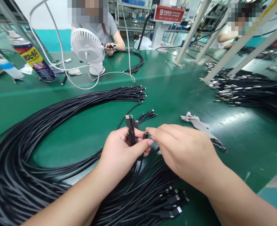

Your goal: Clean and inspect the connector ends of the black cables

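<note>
Several black USB cables stand upright in my left hand [126, 147], their plugs [130, 122] bunched above the fingers. Between its thumb and forefinger is one separate USB plug [146, 135], tilted toward the right. My right hand [185, 147] reaches that plug's metal end with closed fingertips; its thumb is mostly hidden behind the hand. Beneath both hands runs a large bundle of black cables [8, 175], looping around the left side. Loose plug ends [173, 199] lie below my right hand, and the loop's other ends [138, 92] rest farther back.
A white fan [87, 47] and a spray can [34, 58] stand on the green table [162, 84]. A grey cloth strip [198, 124] lies right of my hands. More cables [251, 91] are piled at the right beside slanted posts. Across the table a person [105, 28] handles cables.
</note>
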Tool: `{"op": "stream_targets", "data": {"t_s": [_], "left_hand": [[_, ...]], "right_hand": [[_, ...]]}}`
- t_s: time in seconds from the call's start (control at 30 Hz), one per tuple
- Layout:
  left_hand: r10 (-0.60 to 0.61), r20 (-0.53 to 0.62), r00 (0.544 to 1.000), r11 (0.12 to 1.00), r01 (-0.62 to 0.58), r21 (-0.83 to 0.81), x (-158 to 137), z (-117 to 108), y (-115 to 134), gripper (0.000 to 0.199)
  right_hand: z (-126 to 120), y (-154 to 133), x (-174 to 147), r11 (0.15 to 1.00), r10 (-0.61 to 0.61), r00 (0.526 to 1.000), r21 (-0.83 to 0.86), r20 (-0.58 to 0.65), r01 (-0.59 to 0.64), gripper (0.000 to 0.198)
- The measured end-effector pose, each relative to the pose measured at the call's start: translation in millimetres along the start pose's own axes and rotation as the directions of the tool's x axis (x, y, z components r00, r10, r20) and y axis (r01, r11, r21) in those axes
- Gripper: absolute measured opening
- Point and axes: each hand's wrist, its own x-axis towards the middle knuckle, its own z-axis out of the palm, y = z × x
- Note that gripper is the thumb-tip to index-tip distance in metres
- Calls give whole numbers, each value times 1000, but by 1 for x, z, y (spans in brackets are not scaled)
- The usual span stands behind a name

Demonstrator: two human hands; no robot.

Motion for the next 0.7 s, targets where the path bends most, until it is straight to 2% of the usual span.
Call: {"op": "stream_targets", "data": {"t_s": [0.3, 0.7], "left_hand": [[40, -8, 999, 993, -39, 113, 0, 0, 0, 14], [44, 6, 999, 986, -44, 161, 1, -1, -2, 13]], "right_hand": [[2, -2, 2, 1000, -11, 999, -3, -38, 10, 28], [0, -1, 0, 1000, 17, 1000, 23, 19, -17, 29]]}}
